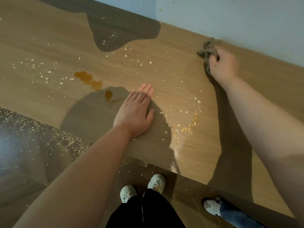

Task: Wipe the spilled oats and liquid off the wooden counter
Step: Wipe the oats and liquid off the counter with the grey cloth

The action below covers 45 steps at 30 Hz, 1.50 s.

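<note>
Right hand [222, 63]: fist closed around a bunched grey-brown cloth [207, 50], reached out to the far edge of the wooden counter [189, 76], close by the wall [246, 22]. Cloth touches the surface; the hand is slightly blurred. Judged: set at the back so a stroke can drag debris toward the body.

Left hand [136, 111]: flat, palm down, fingers [145, 91] together and extended, holding nothing. Likely bracing the body while the other arm stretches.

Between the hands: thin trail of oats, thickest in a small heap of oats [191, 123] just right of the left hand, near the front edge. More scattered flakes [131, 55] beyond the left fingertips.

Left of the left hand: amber puddle [87, 78], plus a smaller amber blot [108, 94] close to the fingers. Both unwiped. Further left, sparse crumbs [41, 71].

Obstruction: the braced left hand lies in the path from cloth to liquid; probably must lift for a full sweep.

Below the counter edge: oats on the floor [65, 140], pale clogs [143, 188] with flakes on them, and a second person's sneaker [212, 206] to the right.
</note>
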Tool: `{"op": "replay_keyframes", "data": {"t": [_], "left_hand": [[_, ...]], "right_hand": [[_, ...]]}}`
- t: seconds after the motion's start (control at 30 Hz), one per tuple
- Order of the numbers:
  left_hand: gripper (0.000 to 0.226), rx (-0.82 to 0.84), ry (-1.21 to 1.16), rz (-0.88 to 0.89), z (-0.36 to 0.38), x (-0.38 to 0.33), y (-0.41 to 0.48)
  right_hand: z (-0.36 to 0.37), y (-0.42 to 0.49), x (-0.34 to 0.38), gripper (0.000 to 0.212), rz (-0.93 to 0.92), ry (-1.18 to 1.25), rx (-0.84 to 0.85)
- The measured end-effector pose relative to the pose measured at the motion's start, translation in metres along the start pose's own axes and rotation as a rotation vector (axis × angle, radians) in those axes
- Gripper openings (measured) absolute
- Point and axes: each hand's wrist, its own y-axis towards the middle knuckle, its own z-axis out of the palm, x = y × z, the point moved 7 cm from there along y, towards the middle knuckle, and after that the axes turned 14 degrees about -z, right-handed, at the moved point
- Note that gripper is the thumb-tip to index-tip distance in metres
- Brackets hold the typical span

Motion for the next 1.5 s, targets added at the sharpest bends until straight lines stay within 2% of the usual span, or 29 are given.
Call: {"op": "replay_keyframes", "data": {"t": [0.1, 0.2, 0.27, 0.33, 0.47, 0.5, 0.53, 0.6, 0.7, 0.77, 0.8, 0.9, 0.97, 1.03, 1.13, 1.2, 1.27, 1.4, 1.43, 1.5], "left_hand": [[0.072, 0.005, 0.005, -0.004, 0.000, -0.001, -0.001], [0.070, 0.007, 0.002, -0.006, 0.000, -0.001, -0.001], [0.066, 0.006, -0.003, -0.004, -0.001, -0.001, -0.001], [0.065, 0.005, -0.001, -0.007, -0.001, 0.000, -0.001], [0.071, 0.003, 0.000, -0.010, 0.000, 0.000, -0.001], [0.071, 0.002, -0.002, -0.010, 0.000, 0.000, 0.000], [0.069, 0.004, -0.002, -0.012, 0.000, 0.000, 0.000], [0.065, 0.007, 0.001, -0.017, 0.000, 0.001, 0.000], [0.065, -0.006, -0.001, -0.021, -0.001, 0.000, -0.001], [0.064, 0.006, -0.003, -0.022, -0.001, 0.000, -0.001], [0.065, 0.016, -0.004, -0.026, -0.001, 0.000, -0.001], [0.067, 0.020, -0.010, -0.032, -0.003, -0.001, -0.001], [0.067, 0.027, -0.013, -0.030, -0.002, -0.001, -0.001], [0.067, 0.035, -0.012, -0.037, -0.002, 0.000, -0.001], [0.068, 0.031, -0.009, -0.044, -0.003, -0.001, 0.000], [0.068, 0.029, -0.009, -0.046, -0.003, -0.002, -0.001], [0.068, 0.034, -0.003, -0.052, -0.004, -0.002, -0.001], [0.067, 0.045, 0.004, -0.054, -0.004, -0.002, 0.000], [0.067, 0.048, 0.007, -0.056, -0.004, -0.002, 0.000], [0.068, 0.050, 0.017, -0.061, -0.003, -0.003, 0.001]], "right_hand": [[0.014, -0.010, 0.026, 0.042, -0.125, -0.011, 0.097], [0.028, -0.051, 0.059, 0.033, -0.402, 0.021, 0.309], [0.025, -0.070, 0.064, 0.033, -0.522, 0.024, 0.397], [0.012, -0.064, 0.045, 0.034, -0.491, 0.030, 0.345], [-0.023, -0.042, -0.025, 0.041, 0.005, 0.051, 0.115], [-0.023, -0.045, -0.028, 0.042, 0.051, 0.025, 0.099], [-0.019, -0.051, -0.020, 0.042, 0.038, -0.008, 0.102], [-0.006, -0.069, 0.011, 0.042, -0.116, -0.037, 0.133], [0.009, -0.096, 0.036, 0.038, -0.334, -0.046, 0.303], [-0.001, -0.098, 0.022, 0.039, -0.342, -0.075, 0.359], [-0.011, -0.098, 0.010, 0.040, -0.277, -0.084, 0.323], [-0.048, -0.114, -0.037, 0.044, 0.134, -0.054, 0.017], [-0.046, -0.130, -0.034, 0.044, 0.233, -0.105, -0.076], [-0.027, -0.133, -0.006, 0.044, 0.117, -0.120, -0.021], [-0.003, -0.133, 0.034, 0.044, -0.185, -0.092, 0.215], [-0.004, -0.131, 0.032, 0.042, -0.278, -0.061, 0.330], [-0.020, -0.131, 0.007, 0.041, -0.191, -0.016, 0.255], [-0.059, -0.173, -0.048, 0.045, 0.366, -0.020, -0.125], [-0.056, -0.186, -0.046, 0.046, 0.443, -0.067, -0.163], [-0.042, -0.197, -0.024, 0.049, 0.473, -0.149, -0.203]]}}
